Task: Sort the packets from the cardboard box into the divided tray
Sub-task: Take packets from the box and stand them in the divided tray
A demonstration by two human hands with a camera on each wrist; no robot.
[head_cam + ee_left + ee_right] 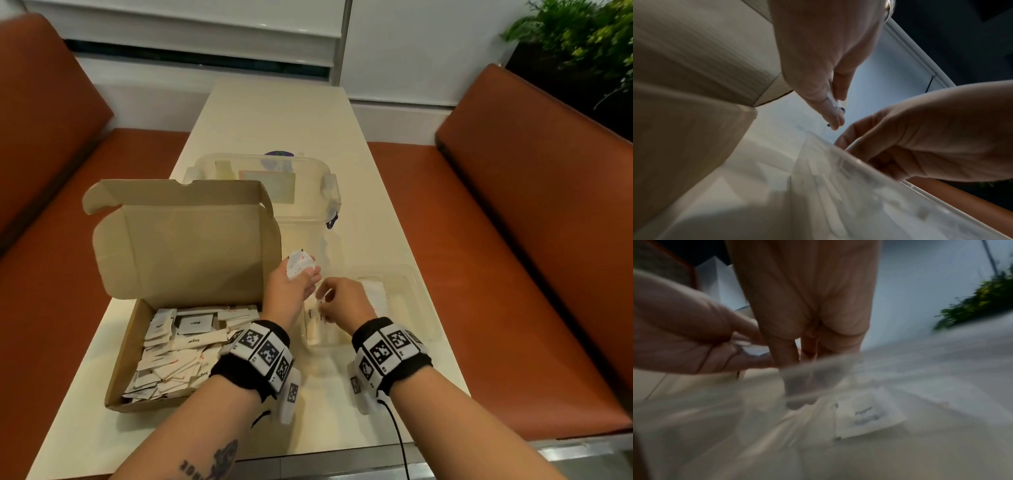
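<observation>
Head view, with both wrist views. The box (144,342) sits at 9 o'clock of the hands, lid raised, its floor covered by a loose heap of packets (178,349); some read "Sugar", one "Pepper". The tray (404,284), clear and divided, lies at 3 o'clock of the box, under and beyond the hands.

Left hand (291,291): raised between box and tray, thumb and fingers pinching a small bunch of white packets (299,267) with red print, which fans out at the hand's 12 o'clock. Right hand (342,301): low over the tray's left part, fingers curled down toward the left hand. The wrist views are blurred, so whether it holds a packet cannot be told.

Progress, as a judgement: early to middle. In the tray some packets already lie sorted. A "Sugar" stick (310,315) lies along the left compartment, a flat red-printed stack (376,294) sits at 1 o'clock of the right hand, and the right wrist view shows a flat "Pepper" packet (867,418) on the tray floor. The far-right compartment looks bare, though glare makes this uncertain. Most of the stock remains in the box, so the greater part of the sorting is left, including the bunch in the left hand.

A clear lidded tub (274,185) stands at 12 o'clock of the box, on the table (274,113).
</observation>
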